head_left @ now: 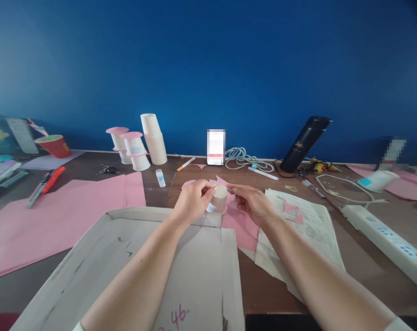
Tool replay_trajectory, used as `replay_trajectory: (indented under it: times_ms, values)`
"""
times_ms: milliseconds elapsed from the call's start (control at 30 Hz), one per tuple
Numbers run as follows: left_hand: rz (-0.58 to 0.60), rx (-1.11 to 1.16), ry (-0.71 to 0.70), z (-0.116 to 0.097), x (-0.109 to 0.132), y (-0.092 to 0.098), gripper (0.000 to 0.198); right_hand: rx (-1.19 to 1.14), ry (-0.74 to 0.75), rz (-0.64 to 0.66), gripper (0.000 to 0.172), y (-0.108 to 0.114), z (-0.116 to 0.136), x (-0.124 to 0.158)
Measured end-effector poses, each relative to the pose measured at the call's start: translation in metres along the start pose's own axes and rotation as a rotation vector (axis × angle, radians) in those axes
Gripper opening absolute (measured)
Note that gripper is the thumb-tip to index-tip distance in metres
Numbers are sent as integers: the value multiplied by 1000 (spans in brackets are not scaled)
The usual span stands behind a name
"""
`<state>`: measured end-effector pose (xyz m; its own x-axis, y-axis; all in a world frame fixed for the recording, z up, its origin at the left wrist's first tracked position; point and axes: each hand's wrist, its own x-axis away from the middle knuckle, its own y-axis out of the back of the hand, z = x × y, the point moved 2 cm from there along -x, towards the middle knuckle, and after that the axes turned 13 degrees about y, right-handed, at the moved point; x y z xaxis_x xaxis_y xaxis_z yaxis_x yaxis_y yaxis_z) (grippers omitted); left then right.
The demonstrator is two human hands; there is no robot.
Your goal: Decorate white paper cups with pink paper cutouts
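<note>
A white paper cup (219, 198) rests at the far edge of a white cardboard box lid (132, 248). My left hand (195, 197) pinches the cup's rim from the left, thumb and fingers pressed together. On the other side, my right hand (252, 200) is closed in a pinch close to the rim. A small thin dark thing shows at its fingertips, too small to name. Under and beside the cup lies a cut sheet of pink paper (241, 225). The cup's lower side carries a bluish patch.
At the back left are stacked paper cups (154, 142) and cups with pink discs (134, 151). Pink sheets (56, 211) and a red utility knife (53, 179) lie left. Behind stand a phone (216, 145) and leaning black flask (303, 145). A power strip (388, 239) lies right.
</note>
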<state>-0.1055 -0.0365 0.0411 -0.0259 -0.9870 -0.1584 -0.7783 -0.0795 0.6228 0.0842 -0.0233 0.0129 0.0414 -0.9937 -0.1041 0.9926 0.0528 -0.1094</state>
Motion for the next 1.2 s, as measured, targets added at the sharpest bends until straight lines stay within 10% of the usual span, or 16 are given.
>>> replay_trajectory:
  times_ms: [600,1200]
  values:
    - [-8,5,-19,0,0,0,19,-467,-264,77,10,-3,5,1]
    - [366,859,218,-4,-1,5,31,-2,294,113,22,-21,33,25]
